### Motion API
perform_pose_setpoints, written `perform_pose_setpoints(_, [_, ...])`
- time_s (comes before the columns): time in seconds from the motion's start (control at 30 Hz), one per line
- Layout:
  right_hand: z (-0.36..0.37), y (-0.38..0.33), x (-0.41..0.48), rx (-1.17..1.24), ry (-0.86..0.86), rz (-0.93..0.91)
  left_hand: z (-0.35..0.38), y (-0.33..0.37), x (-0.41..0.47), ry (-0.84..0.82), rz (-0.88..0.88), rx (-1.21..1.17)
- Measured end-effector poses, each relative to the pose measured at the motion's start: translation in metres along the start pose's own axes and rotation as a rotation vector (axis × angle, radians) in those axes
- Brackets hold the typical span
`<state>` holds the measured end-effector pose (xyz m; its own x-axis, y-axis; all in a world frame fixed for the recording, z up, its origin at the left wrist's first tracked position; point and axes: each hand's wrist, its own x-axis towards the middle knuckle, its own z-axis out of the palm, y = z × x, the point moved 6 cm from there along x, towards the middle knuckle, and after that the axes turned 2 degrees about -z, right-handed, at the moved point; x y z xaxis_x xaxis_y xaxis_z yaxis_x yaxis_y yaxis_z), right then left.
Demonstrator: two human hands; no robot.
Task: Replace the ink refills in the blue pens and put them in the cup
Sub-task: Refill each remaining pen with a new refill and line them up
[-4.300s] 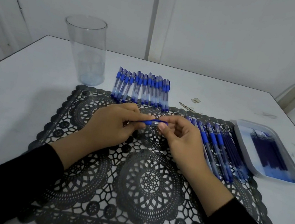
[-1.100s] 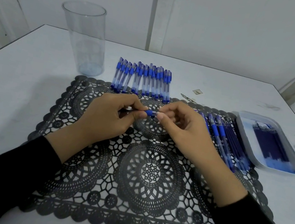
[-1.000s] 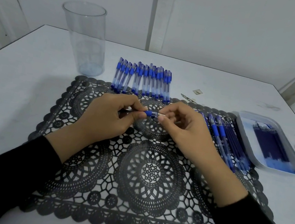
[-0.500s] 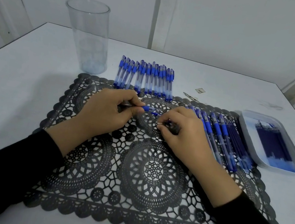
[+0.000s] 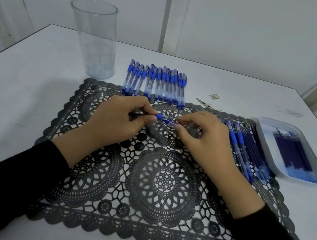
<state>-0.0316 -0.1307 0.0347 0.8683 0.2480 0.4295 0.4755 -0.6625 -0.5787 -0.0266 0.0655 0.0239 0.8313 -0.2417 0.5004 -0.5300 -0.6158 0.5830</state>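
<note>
White desk (image 5: 18, 105) carries a black lace-pattern placemat (image 5: 163, 184). Over its far middle, the left hand (image 5: 114, 124) and right hand (image 5: 206, 143) each pinch one end of a blue-gripped clear plastic pen (image 5: 162, 117). A tall clear plastic cup (image 5: 95, 41) stands upright at the far left.

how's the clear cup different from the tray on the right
The cup is tall, clear and empty; the tray is shallow, opaque and holds dark blue refills. The cup stands beyond the mat's far left corner; the tray lies beside its right edge. Both rest on the white table.
</note>
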Motion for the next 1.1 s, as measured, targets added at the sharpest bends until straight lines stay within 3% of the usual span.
perform_pose_setpoints(0.13, [0.003, 0.001, -0.001, 0.278, -0.044, 0.116, 0.002, 0.003, 0.002, 0.012, 0.027, -0.034])
perform_pose_setpoints(0.33, [0.002, 0.0, 0.0, 0.408, 0.015, 0.15, 0.002, 0.009, 0.002, 0.016, 0.047, -0.072])
perform_pose_setpoints(0.73, [-0.011, 0.026, 0.004, 0.685, -0.055, 0.388, -0.003, 0.005, 0.003, 0.046, 0.027, -0.078])
perform_pose_setpoints(0.93, [-0.027, 0.04, 0.007, 1.004, 0.11, 0.433, -0.009, 0.004, 0.004, 0.098, 0.02, -0.05])
perform_pose_setpoints(1.1, [-0.034, 0.042, 0.009, 1.135, 0.239, 0.427, -0.011, 0.003, 0.005, 0.117, 0.015, -0.043])
